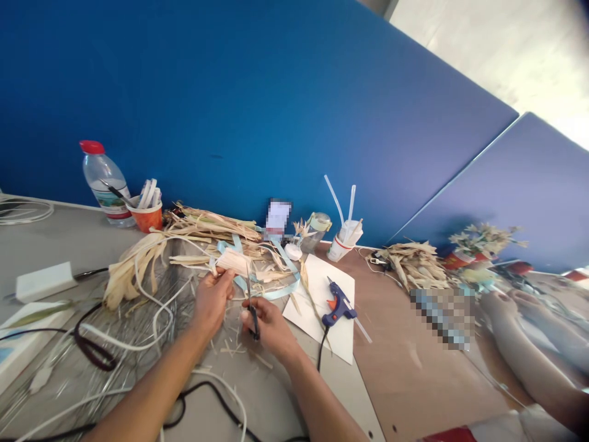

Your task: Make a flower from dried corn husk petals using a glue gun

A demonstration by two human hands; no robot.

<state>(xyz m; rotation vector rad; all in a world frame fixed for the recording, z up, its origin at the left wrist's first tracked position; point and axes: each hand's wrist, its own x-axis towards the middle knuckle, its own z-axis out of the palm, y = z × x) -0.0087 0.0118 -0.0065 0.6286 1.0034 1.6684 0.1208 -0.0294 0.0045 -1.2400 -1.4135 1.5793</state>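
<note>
My left hand (215, 299) is closed, pinching a pale, flat piece of corn husk (234, 263) between thumb and fingers. Black-handled scissors (253, 320) are in my right hand (268, 327), its fingers wrapped round the handles. Their blades point away from me, upright beside the right end of the held piece; whether they touch it I cannot tell. Small cut scraps (230, 351) lie on the table below. Behind my hands spreads a pile of dried corn husks (211, 224), with a light blue ribbon (288, 285) to its right.
A blue glue gun (339, 305) rests on white paper (317, 270). Cables (156, 325) and thin wires cross the left side. A bottle (105, 184), an orange cup (146, 216), a phone (278, 216) and a white cup (341, 245) line the partition. A co-worker's arms (519, 344) are at right.
</note>
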